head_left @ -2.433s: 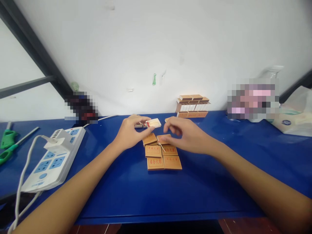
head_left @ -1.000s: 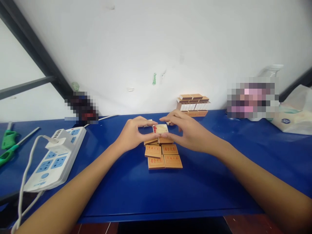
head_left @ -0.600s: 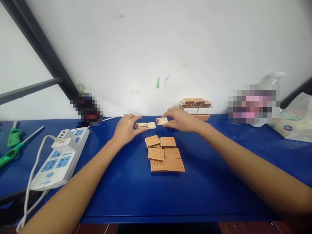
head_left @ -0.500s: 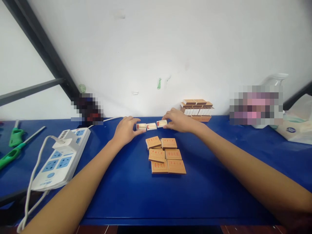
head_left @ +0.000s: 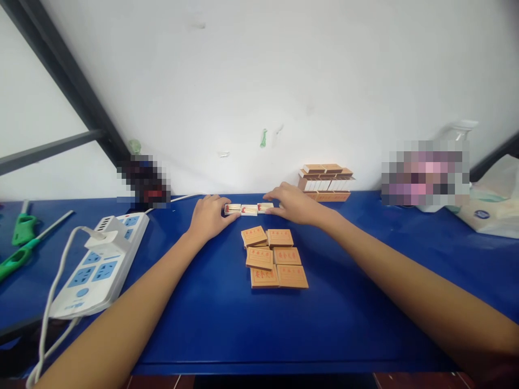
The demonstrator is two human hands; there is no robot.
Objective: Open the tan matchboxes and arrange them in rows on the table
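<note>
Three open matchbox trays with red-tipped matches stand in a row near the back of the blue table. The thumb and index finger of my left hand (head_left: 208,217) close on the left tray (head_left: 232,209). Touching that one is the middle tray (head_left: 248,209). My right hand (head_left: 290,203) pinches the right tray (head_left: 265,207), partly hiding it, and this tray meets the middle one. Nearer to me lie several tan matchbox covers (head_left: 275,255) with red print, stacked loosely in two columns.
Behind my right hand, a stack of matchboxes (head_left: 326,182) stands against the wall. A white power strip (head_left: 97,270) with cables lies at left, beside green lighters (head_left: 18,254). At right is a plastic-wrapped pack (head_left: 486,213). The blue table (head_left: 259,329) ends at its front edge.
My right hand has moved slightly left with the right tray, closing the gap to the middle tray. My left hand has stayed at the left tray.
</note>
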